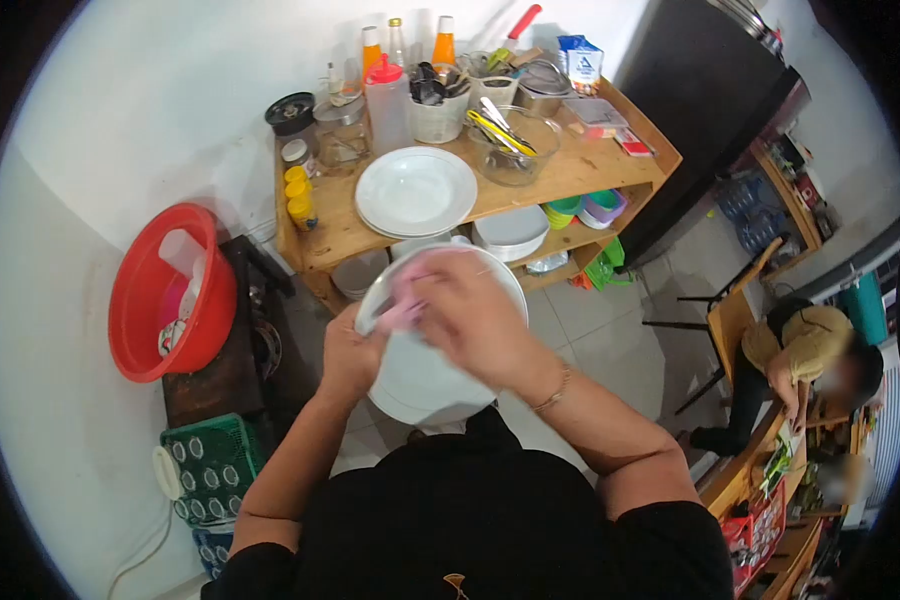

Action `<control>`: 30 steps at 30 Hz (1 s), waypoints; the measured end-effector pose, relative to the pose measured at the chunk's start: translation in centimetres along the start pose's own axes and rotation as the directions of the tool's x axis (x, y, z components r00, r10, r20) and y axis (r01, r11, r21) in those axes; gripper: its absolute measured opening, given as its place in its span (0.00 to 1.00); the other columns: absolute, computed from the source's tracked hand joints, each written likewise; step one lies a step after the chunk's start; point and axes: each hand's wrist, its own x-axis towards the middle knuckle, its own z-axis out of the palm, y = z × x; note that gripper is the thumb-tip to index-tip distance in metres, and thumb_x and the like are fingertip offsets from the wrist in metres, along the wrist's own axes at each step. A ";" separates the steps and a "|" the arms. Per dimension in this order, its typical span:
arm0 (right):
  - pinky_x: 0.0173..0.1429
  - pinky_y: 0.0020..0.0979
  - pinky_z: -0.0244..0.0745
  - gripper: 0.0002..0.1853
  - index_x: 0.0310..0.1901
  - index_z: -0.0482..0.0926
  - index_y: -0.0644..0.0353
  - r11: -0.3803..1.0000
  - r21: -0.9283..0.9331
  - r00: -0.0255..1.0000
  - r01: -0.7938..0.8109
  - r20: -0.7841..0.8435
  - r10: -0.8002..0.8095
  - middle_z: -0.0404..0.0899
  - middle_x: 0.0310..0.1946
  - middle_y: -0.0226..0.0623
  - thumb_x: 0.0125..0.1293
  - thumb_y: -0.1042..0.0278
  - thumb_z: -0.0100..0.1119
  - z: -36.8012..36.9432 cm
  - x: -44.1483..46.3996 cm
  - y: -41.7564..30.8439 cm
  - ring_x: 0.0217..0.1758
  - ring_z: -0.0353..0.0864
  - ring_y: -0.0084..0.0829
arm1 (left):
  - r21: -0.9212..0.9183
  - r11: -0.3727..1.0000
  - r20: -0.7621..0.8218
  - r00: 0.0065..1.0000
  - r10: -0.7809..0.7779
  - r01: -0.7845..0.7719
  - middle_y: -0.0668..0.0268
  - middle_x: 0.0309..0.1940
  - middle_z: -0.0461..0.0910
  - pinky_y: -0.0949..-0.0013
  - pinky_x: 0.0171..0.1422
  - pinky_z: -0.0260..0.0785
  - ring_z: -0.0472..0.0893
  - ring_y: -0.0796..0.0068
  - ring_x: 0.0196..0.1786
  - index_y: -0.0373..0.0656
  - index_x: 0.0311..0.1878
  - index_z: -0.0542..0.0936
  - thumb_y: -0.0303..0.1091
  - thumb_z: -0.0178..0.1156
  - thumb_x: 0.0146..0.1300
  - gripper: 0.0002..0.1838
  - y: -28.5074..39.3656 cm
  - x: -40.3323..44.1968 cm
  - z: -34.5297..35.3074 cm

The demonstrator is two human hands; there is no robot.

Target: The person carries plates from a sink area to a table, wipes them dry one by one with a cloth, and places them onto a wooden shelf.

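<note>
In the head view my left hand (353,345) grips the left rim of a white plate (435,380), thumb over the edge, above the floor in front of my body. My right hand (470,310) is closed on a pink cloth (402,308) and presses it against the plate's upper face; its fingers are slightly blurred. Whether a second plate lies under the first, I cannot tell. Just beyond, a stack of white plates (417,190) rests on the front of a wooden shelf (325,245).
A glass bowl (535,165) with tongs, bottles and utensil tubs stand on the shelf. At left are a red basin (135,315) and a green crate (205,440) of glasses. A dark fridge (705,90) stands right. Another person (810,345) bends over a table at far right.
</note>
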 end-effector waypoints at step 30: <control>0.48 0.38 0.73 0.23 0.49 0.70 0.68 0.595 0.324 0.636 -0.735 0.025 0.772 0.71 0.48 0.53 0.52 0.70 0.63 -23.0 -20.2 4.8 0.46 0.76 0.43 | -0.414 0.845 0.146 0.941 -0.306 0.339 0.62 0.40 0.81 0.71 0.44 0.72 0.79 0.77 0.38 0.33 0.50 0.77 0.26 0.56 0.63 0.13 -2.3 -5.2 22.0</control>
